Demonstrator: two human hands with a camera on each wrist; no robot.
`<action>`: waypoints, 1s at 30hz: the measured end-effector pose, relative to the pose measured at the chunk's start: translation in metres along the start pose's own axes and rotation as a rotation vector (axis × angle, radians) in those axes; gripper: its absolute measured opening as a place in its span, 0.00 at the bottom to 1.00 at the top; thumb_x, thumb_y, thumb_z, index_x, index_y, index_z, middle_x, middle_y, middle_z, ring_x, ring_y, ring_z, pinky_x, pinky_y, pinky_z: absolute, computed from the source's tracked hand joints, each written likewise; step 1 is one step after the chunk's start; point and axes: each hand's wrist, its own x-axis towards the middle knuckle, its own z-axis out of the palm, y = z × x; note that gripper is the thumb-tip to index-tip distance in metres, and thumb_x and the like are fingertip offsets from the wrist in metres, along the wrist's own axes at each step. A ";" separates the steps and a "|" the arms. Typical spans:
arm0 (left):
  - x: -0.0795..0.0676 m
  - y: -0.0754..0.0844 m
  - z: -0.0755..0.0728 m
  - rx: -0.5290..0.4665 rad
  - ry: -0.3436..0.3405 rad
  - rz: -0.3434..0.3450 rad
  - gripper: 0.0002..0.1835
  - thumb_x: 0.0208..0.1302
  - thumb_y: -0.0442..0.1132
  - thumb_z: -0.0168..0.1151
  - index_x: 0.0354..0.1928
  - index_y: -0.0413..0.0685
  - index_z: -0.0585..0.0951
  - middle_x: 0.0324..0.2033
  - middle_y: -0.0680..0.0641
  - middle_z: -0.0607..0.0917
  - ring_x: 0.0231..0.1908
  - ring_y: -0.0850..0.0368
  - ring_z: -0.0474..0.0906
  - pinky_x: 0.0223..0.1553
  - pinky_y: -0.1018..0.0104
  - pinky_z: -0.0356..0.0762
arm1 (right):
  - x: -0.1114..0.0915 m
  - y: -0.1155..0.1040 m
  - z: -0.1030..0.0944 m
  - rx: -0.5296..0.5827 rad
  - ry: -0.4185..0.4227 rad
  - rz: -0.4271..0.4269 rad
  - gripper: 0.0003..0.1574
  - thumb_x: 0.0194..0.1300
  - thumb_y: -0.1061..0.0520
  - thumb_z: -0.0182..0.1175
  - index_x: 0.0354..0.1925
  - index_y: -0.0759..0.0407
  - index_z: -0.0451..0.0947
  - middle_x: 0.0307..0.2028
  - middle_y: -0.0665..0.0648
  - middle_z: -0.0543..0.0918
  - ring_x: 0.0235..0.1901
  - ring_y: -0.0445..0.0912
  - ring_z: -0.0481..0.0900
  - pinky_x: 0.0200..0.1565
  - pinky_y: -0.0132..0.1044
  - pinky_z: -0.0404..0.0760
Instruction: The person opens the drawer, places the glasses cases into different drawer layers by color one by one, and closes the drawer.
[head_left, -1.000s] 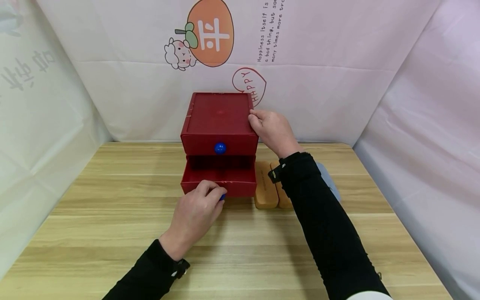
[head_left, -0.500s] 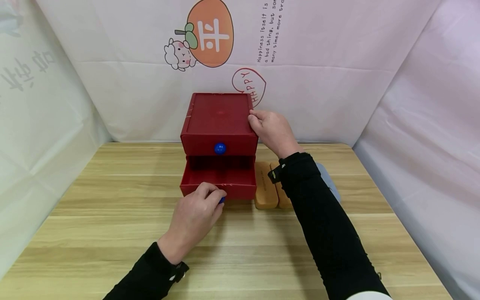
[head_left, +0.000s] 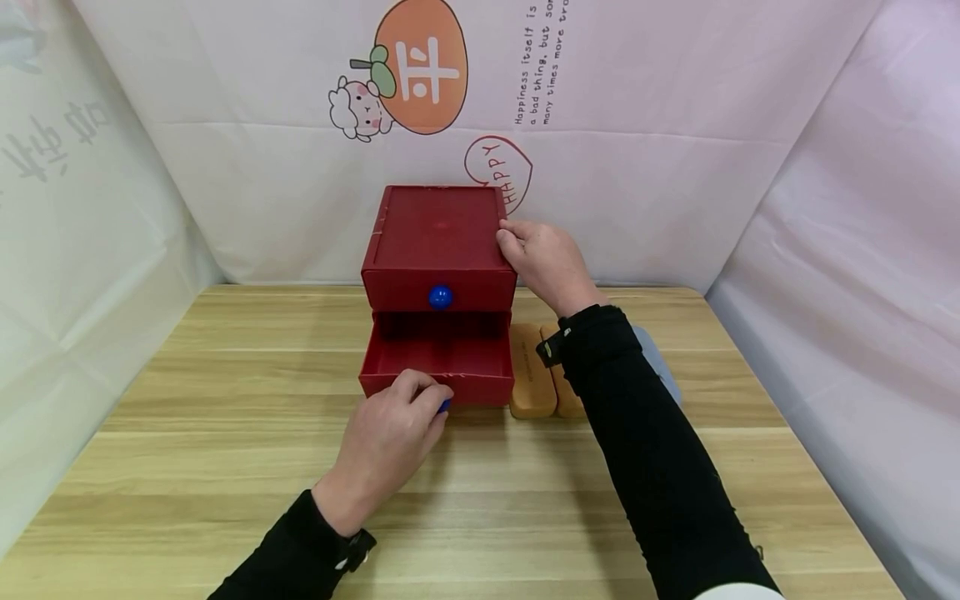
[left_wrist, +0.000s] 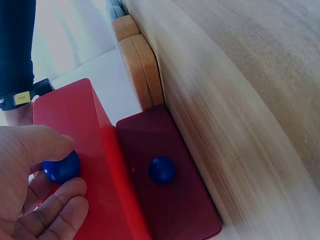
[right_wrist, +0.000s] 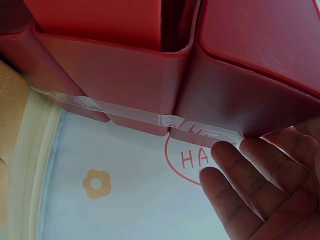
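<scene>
A dark red drawer cabinet (head_left: 444, 229) stands at the back of the table. Its middle drawer (head_left: 480, 390) is pulled partway out, and no item shows in the visible part of it. My left hand (head_left: 390, 437) pinches that drawer's round blue knob (left_wrist: 62, 167) between thumb and fingers. On the cabinet's upper right edge rests my right hand (head_left: 551, 262), thumb and forefinger touching the rim. The right wrist view shows its other fingers (right_wrist: 230, 200) fairly straight beside the wall. The top drawer's blue knob (head_left: 440, 297) and the bottom drawer's knob (left_wrist: 162, 170) are untouched; both drawers are closed.
Tan rounded cases (head_left: 532, 371) stand right of the cabinet, partly behind my right sleeve, with a grey-blue one (head_left: 658, 358) beyond them. Clear tape (right_wrist: 135, 114) runs along the cabinet's side. A printed white cloth (head_left: 637, 167) hangs behind the wooden table (head_left: 225, 433).
My left hand has drawn the middle drawer a little farther out, toward me. The right hand and the cabinet body have stayed in place.
</scene>
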 end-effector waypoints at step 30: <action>-0.009 0.006 -0.006 -0.027 -0.024 0.002 0.17 0.53 0.42 0.73 0.45 0.47 0.85 0.40 0.46 0.81 0.33 0.58 0.80 0.33 0.66 0.83 | 0.001 0.000 -0.001 -0.009 -0.004 0.003 0.34 0.74 0.37 0.41 0.68 0.50 0.70 0.64 0.52 0.75 0.63 0.45 0.71 0.62 0.43 0.72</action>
